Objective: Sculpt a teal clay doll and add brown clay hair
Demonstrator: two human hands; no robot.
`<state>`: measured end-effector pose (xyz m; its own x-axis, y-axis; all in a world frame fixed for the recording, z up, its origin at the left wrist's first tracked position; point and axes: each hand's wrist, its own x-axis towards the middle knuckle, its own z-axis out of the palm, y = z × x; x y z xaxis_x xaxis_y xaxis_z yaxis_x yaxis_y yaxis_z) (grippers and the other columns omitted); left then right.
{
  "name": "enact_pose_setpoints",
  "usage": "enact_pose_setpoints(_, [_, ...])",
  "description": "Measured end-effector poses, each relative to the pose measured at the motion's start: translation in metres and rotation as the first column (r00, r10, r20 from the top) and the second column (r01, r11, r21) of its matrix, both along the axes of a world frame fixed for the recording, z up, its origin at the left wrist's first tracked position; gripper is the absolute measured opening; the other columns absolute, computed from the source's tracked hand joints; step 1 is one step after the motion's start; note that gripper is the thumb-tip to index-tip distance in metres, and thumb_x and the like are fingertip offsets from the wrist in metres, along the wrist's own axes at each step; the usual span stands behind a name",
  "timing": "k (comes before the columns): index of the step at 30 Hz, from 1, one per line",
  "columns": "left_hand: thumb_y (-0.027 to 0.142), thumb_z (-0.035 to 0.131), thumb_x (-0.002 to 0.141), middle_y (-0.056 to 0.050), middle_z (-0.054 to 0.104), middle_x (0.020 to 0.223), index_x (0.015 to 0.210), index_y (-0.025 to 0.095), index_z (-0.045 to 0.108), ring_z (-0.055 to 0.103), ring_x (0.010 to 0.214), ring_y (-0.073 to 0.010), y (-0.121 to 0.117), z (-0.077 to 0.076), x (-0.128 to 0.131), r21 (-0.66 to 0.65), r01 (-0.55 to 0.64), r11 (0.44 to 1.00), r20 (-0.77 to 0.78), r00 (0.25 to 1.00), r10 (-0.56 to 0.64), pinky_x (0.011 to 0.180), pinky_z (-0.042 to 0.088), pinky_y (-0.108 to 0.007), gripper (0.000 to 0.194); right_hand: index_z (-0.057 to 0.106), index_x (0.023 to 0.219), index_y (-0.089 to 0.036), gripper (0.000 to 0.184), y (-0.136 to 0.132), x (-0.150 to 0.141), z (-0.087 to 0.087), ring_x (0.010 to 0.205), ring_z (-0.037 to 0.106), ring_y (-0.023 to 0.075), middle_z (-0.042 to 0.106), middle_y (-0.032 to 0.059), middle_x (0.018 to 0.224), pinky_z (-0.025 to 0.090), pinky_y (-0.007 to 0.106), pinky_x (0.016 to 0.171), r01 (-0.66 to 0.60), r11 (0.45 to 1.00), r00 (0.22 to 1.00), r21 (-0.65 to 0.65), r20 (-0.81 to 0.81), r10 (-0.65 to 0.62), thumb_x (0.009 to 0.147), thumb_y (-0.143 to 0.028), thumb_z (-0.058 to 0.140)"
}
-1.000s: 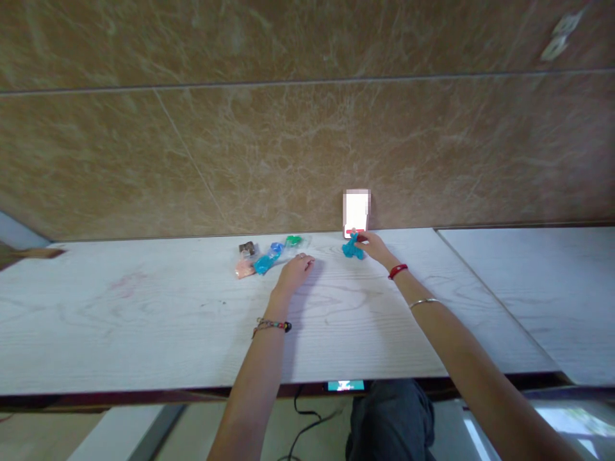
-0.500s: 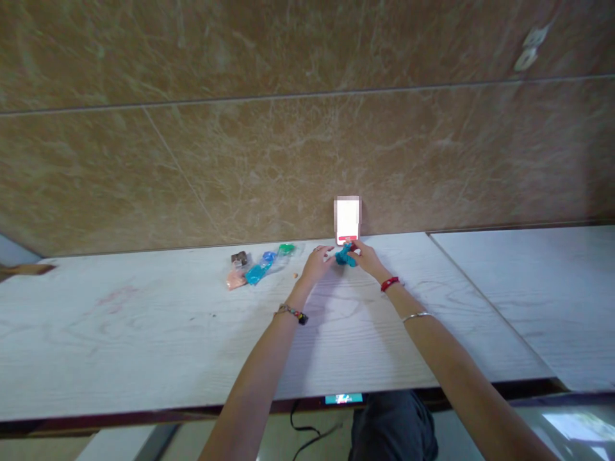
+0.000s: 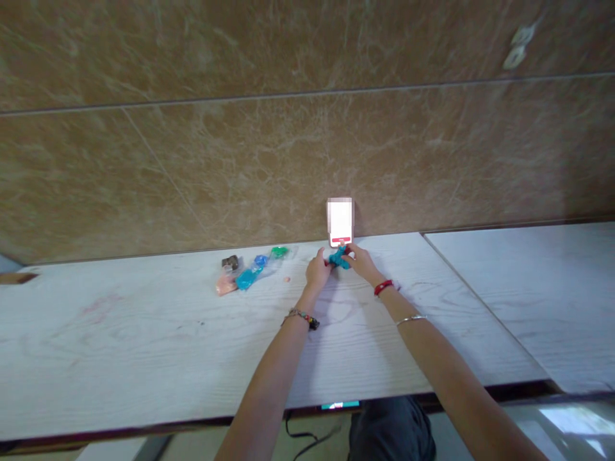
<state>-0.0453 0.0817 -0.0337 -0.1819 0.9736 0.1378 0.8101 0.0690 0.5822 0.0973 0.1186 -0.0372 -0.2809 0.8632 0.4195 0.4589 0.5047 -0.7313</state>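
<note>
Since the earlier frame, left hand (image 3: pixel 318 271) has closed in on the teal lump (image 3: pixel 339 258). Its fingertips now meet the lump's left side, thumb raised apart from them; whether they grip, cannot tell. Right hand (image 3: pixel 361 261) grasps the lump's right side between bent fingers and thumb. Lump sits at the table's (image 3: pixel 384 346) back, just before the phone (image 3: pixel 341 221).

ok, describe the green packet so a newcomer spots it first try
At the back edge of the white table, by the brown wall, look left of the bright screen for a cluster of packets. The green packet is the rightmost of them, nearest the left hand, and the only green one.
</note>
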Motion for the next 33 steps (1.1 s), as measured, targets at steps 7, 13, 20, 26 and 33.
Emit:
enact_pose_setpoints(7, [0.021, 0.059, 0.072, -0.008, 0.058, 0.097, 0.124, 0.016, 0.041, 0.055, 0.085, -0.0173, 0.003, -0.006, -0.004, 0.074, 0.056, 0.996, 0.004, 0.998, -0.056, 0.072, 0.043, -0.028, 0.056, 0.057, 0.076, -0.019, 0.007, -0.001, -0.001, -0.001, 0.073, 0.056, 0.0147, 0.064, 0.0017, 0.078, 0.042, 0.028, 0.069, 0.011, 1.0, 1.0, -0.001, 0.024, -0.011, 0.069, -0.019, 0.055])
enact_pose_setpoints(13, [0.01, 0.061, 0.066, -0.006, 0.057, 0.1, 0.117, 0.018, 0.049, 0.054, 0.082, -0.0134, 0.013, -0.01, -0.017, 0.183, 0.146, 0.972, 0.188, 0.965, -0.181, 0.077, 0.045, -0.028, 0.053, 0.059, 0.094, -0.02, 0.024, -0.001, 0.0, -0.004, 0.075, 0.058, 0.0149, 0.066, 0.0036, 0.086, 0.043, 0.027, 0.064, 0.016, 1.0, 1.0, -0.014, 0.005, -0.016, 0.071, -0.022, 0.055])
enact_pose_setpoints(20, [0.006, 0.056, 0.067, -0.006, 0.058, 0.1, 0.114, 0.016, 0.052, 0.054, 0.081, -0.0128, 0.009, -0.006, -0.019, 0.242, 0.191, 0.951, 0.219, 0.945, -0.245, 0.08, 0.045, -0.029, 0.048, 0.057, 0.105, -0.021, 0.042, -0.003, 0.006, -0.002, 0.086, 0.059, 0.017, 0.066, 0.0042, 0.097, 0.045, 0.027, 0.066, -0.028, 0.999, 0.994, -0.038, -0.102, 0.024, 0.063, -0.018, 0.06])
enact_pose_setpoints(26, [0.009, 0.055, 0.07, -0.007, 0.058, 0.1, 0.112, 0.016, 0.053, 0.054, 0.082, -0.0134, 0.001, -0.004, -0.022, 0.261, 0.134, 0.956, 0.199, 0.962, -0.189, 0.08, 0.046, -0.03, 0.042, 0.053, 0.112, -0.021, 0.05, -0.006, 0.014, -0.005, 0.094, 0.057, 0.019, 0.062, 0.0072, 0.108, 0.044, 0.026, 0.063, -0.026, 0.999, 0.99, -0.033, -0.138, 0.021, 0.063, -0.022, 0.063])
enact_pose_setpoints(33, [0.013, 0.05, 0.075, -0.007, 0.057, 0.101, 0.107, 0.016, 0.055, 0.054, 0.083, -0.0144, -0.034, 0.004, -0.062, 0.295, 0.102, 0.95, 0.026, 0.993, -0.115, 0.084, 0.044, -0.032, 0.033, 0.053, 0.11, -0.019, 0.04, -0.02, 0.016, -0.007, 0.088, 0.057, 0.0189, 0.061, 0.0099, 0.104, 0.044, 0.028, 0.06, 0.158, 0.987, 0.963, 0.009, -0.223, -0.152, 0.072, -0.03, 0.055])
